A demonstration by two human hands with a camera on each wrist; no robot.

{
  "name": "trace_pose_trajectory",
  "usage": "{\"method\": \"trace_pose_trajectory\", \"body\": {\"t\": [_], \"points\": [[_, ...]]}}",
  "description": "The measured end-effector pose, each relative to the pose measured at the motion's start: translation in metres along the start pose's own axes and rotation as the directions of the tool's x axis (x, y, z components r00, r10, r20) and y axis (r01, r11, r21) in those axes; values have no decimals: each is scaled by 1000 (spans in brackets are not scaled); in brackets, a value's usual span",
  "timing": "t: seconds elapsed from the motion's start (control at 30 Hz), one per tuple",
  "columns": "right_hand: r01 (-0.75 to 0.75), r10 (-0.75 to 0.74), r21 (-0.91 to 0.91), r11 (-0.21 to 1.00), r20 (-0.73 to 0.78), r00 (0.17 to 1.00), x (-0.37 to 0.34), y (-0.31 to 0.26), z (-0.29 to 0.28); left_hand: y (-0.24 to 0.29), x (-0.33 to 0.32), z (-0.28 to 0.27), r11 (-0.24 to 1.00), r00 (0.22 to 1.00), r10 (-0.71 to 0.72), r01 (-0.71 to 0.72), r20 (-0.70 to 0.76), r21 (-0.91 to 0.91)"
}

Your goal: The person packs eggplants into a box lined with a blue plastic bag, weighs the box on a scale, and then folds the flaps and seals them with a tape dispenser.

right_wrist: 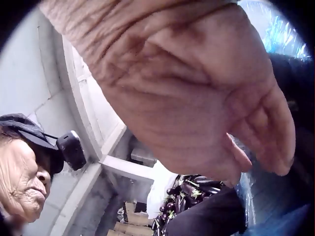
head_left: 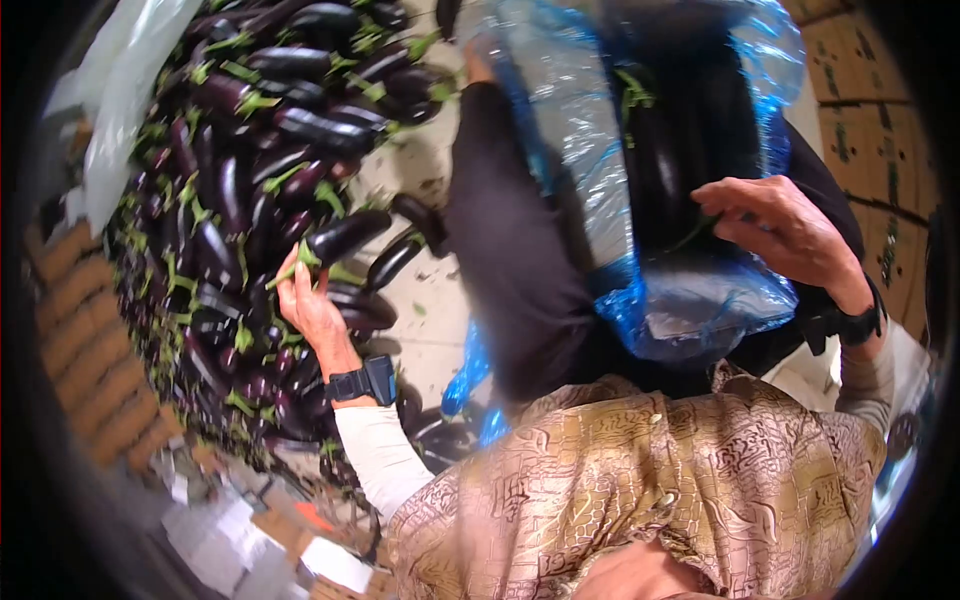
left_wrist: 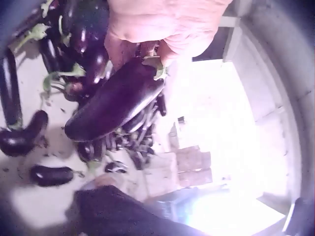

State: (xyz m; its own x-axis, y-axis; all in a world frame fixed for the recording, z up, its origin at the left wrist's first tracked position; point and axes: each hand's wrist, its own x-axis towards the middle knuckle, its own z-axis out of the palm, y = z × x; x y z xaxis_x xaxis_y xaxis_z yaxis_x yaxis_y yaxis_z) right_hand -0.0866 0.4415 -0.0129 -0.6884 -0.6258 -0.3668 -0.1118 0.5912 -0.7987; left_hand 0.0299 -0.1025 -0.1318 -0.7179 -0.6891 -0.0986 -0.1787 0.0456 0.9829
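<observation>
While the fingertips of the left hand (head_left: pixel 314 308) pinch the green stem end (head_left: pixel 308 255) of one glossy eggplant (head_left: pixel 350 235), the dark body of that fruit slants away from the grip, its blunt end toward the person's left leg (head_left: pixel 510 230). Seen from the left wrist, it hangs tilted below the fingers. The fingers of the right hand (head_left: pixel 785 228) are loosely bent, over a blue plastic bag (head_left: pixel 720 312); whether their tips touch the long eggplant (head_left: pixel 660 160) lying just beside them inside it cannot be told. Around the left hand spreads a large pile of eggplants (head_left: pixel 230 200), green stems facing every way, and a small eggplant (head_left: pixel 397 260) lies on the pale floor (head_left: pixel 425 310) between that pile and the left leg. Each wrist carries a dark strap (head_left: pixel 346 385). Between the person's dark-trousered legs sits the bag, crumpled and shiny along its edges. Nearer the body come a white sleeve (head_left: pixel 380 455) on the left arm and a brown-gold patterned top (head_left: pixel 620 470). Farther out, brown cartons (head_left: pixel 865 130) stand beyond the right leg, more brown boxes (head_left: pixel 95 350) line the pile's outer side, and a translucent plastic sheet (head_left: pixel 125 100) shows beside its edge.
</observation>
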Motion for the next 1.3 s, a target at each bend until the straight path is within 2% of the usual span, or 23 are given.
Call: {"method": "trace_pose_trajectory", "body": {"t": [0.07,0.13,0.2,0.27,0.43,0.47,0.5,0.53,0.57,0.6,0.8,0.9,0.97,1.0,1.07,1.1,1.13,1.2,1.23,1.27,1.3], "points": [[94,-94,1,996,-25,995,-2,7,6,35,-8,2,968,997,-5,24,77,-249],[139,-139,15,990,-25,990,0,10,13,64,-20,14,922,987,68,-5,149,-387],[156,-155,20,988,-45,987,-4,10,11,95,-37,42,893,984,116,-45,133,-448],[263,-263,-18,965,-50,963,-1,-5,6,117,-47,61,862,954,152,0,259,-507],[293,-281,19,956,-221,934,-1,-14,2,142,-77,118,835,881,204,70,426,-546],[279,-268,13,960,-239,933,-5,-17,-1,146,-85,130,817,851,241,82,466,-571],[239,-219,29,971,-307,926,-9,-19,-4,148,-92,140,811,875,205,99,438,-577],[201,-169,47,979,-373,912,-13,-19,-8,149,-95,145,797,861,201,134,468,-589],[216,-163,83,973,-419,893,-16,-16,-15,150,-97,150,792,855,188,159,483,-590],[209,-177,31,977,-419,891,-16,-5,-22,150,-98,153,789,849,176,181,498,-587],[176,-142,354,918,-121,982,8,8,-21,142,-94,160,779,836,148,231,529,-583],[255,-236,265,930,-103,966,30,-3,-12,150,-96,163,806,830,113,244,547,-538],[300,-293,91,949,-89,952,40,-17,-10,153,-95,170,814,820,75,278,568,-510],[306,-299,92,948,-83,951,43,-22,-9,152,-94,176,832,823,49,280,567,-478],[316,-319,87,945,14,948,42,-33,-8,156,-101,196,810,759,32,361,650,-461],[232,-254,189,954,103,962,38,-40,-15,156,-104,208,819,735,18,378,677,-432],[229,-252,187,955,112,961,29,-41,-17,155,-105,221,841,686,-8,398,728,-367],[-81,55,426,901,72,996,5,-34,-19,149,-108,234,855,650,-129,456,749,-248],[-86,-21,547,832,187,982,0,-34,-28,143,-111,236,872,617,-122,441,777,-214],[-152,99,599,786,121,988,-18,-36,-33,138,-112,238,887,582,-111,423,806,-183],[-172,152,658,733,88,984,-32,-35,-38,136,-115,237,903,569,-105,399,816,-162]]}}
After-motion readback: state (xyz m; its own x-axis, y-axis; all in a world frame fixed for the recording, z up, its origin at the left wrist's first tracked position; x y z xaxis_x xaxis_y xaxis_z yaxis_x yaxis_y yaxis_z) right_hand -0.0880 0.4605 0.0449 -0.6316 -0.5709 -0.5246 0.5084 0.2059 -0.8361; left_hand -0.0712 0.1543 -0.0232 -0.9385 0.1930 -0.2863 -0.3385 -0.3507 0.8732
